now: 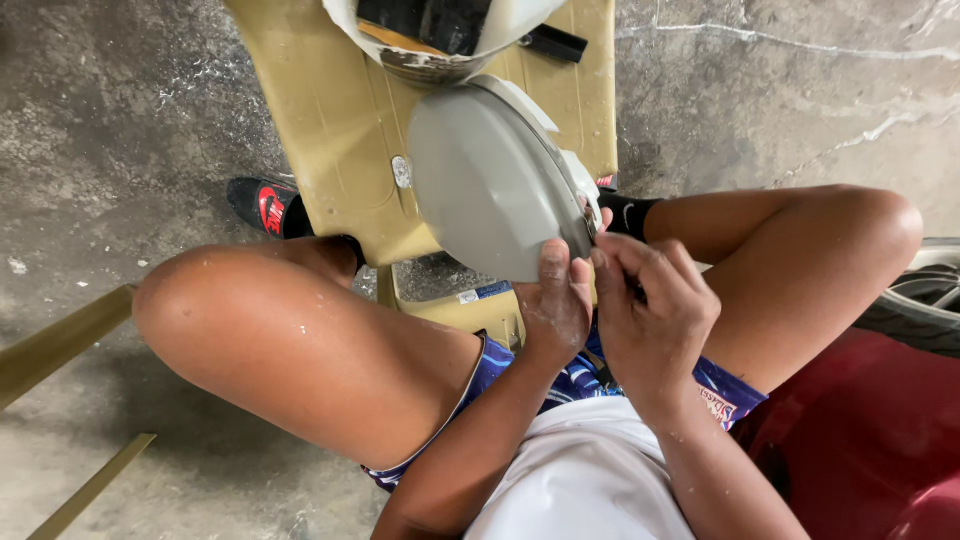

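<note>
L hand (553, 305) grips grey round panel (490, 180) at lower edge; R hand (650, 315) pinches its rim w/ fingertips. Edge work looks mid-way, unfinished.

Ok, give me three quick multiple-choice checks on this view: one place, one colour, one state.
1. Where is the grey round panel?
A. flat on the floor
B. held over the tan plastic panel
C. on the red surface

2. What colour are the shorts?
A. blue
B. green
C. black

3. What are the hands doing?
A. both empty
B. one holds the panel
C. both at the panel's lower edge

Key: B, tan plastic shows behind it; A, the fabric is blue; C, left hand and right hand meet at its rim.
</note>
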